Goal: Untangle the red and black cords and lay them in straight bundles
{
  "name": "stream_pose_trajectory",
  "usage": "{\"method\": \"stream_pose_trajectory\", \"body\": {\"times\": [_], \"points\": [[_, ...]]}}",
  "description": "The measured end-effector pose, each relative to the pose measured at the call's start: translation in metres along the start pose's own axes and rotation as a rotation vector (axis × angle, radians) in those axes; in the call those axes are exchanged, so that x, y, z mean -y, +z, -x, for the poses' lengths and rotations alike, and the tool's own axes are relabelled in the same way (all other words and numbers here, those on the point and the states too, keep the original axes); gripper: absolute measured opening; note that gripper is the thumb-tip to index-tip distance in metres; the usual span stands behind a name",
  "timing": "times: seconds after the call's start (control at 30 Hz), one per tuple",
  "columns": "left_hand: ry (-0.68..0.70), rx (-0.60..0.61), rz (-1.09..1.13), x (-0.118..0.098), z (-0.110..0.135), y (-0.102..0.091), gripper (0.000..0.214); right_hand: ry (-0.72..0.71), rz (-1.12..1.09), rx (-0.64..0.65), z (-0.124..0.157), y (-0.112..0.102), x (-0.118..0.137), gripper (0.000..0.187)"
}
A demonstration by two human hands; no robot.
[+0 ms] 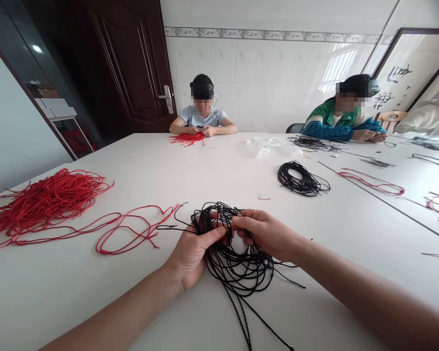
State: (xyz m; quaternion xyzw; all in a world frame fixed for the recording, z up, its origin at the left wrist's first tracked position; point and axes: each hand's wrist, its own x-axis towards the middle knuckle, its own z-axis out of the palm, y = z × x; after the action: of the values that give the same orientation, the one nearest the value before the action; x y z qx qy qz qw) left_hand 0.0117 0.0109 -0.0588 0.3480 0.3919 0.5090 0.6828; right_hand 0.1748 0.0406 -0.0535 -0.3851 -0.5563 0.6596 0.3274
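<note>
Both forearms reach in from the near edge of the white surface (95,297). The left hand (190,256) and right hand (265,235) hold a loose bundle of black braided cord (234,261) between them, just in from that edge. The left thumb lies across the strands, and the right fingers (243,224) are drawn together and clamped on them. The cord's long ends trail down over the surface toward the near edge.

To the left, a loose red cord loop (128,234) lies just beside the black strands, running into a heaped pile of red cord (44,204) at the surface's left edge. Past the hands lie a small red-marked slip (263,197) and a neat coil of black cord (300,179).

Toward the far edge are a clear plastic bag (265,145) and a spread of black cord (312,143). A seated person (201,117) at the far edge works with their hands on a tuft of red cord (186,139). Another seated person (340,117) at the far right corner has both hands together on the surface. Behind them are a dark wooden door (131,63) and a white tiled wall (241,73).
</note>
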Motion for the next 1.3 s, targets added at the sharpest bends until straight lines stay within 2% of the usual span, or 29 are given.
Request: {"method": "stream_pose_trajectory", "body": {"times": [0.13,0.2,0.27,0.33,0.4,0.47,0.6,0.7,0.77,0.9,0.97,1.17,1.3], "points": [[0.014,-0.019,-0.024,0.002,0.000,0.001,0.023,0.008,0.118,0.004,0.002,0.003,-0.004,0.022],[0.016,-0.024,-0.052,0.002,0.001,0.000,0.023,-0.003,0.099,-0.009,0.002,0.004,-0.004,0.019],[0.016,-0.022,-0.065,0.001,0.001,-0.001,0.028,-0.022,-0.029,-0.045,0.000,0.002,-0.002,0.015],[0.016,-0.018,-0.072,0.000,0.001,-0.001,0.035,-0.034,-0.253,-0.089,-0.003,-0.003,0.002,0.013],[0.012,-0.009,-0.092,0.000,0.001,-0.001,0.040,-0.001,-0.448,-0.103,-0.006,-0.008,0.005,0.011],[0.015,0.013,-0.130,0.000,0.002,0.001,0.040,0.069,-0.521,-0.085,-0.007,-0.012,0.007,0.012],[0.006,0.070,-0.251,0.002,0.007,0.006,0.036,0.166,-0.420,-0.005,-0.004,-0.009,0.004,0.028],[-0.002,0.128,-0.291,0.004,0.010,0.007,0.030,0.171,-0.327,0.067,-0.001,-0.003,0.002,0.026],[-0.028,0.144,-0.261,0.004,0.011,0.006,0.028,0.124,-0.339,0.024,-0.002,-0.002,0.004,0.019],[-0.144,0.108,-0.058,0.001,0.008,0.002,0.030,-0.064,-0.486,-0.171,-0.005,-0.009,0.012,0.015],[-0.164,0.098,0.007,0.000,0.006,0.001,0.033,-0.066,-0.487,-0.171,-0.005,-0.013,0.016,0.014],[-0.195,0.097,0.009,0.000,0.004,0.002,0.035,0.061,-0.125,-0.013,0.004,-0.003,0.013,0.021],[-0.252,0.108,-0.051,0.002,0.005,0.003,0.039,0.079,-0.014,0.017,0.005,0.007,0.007,0.023]]}}
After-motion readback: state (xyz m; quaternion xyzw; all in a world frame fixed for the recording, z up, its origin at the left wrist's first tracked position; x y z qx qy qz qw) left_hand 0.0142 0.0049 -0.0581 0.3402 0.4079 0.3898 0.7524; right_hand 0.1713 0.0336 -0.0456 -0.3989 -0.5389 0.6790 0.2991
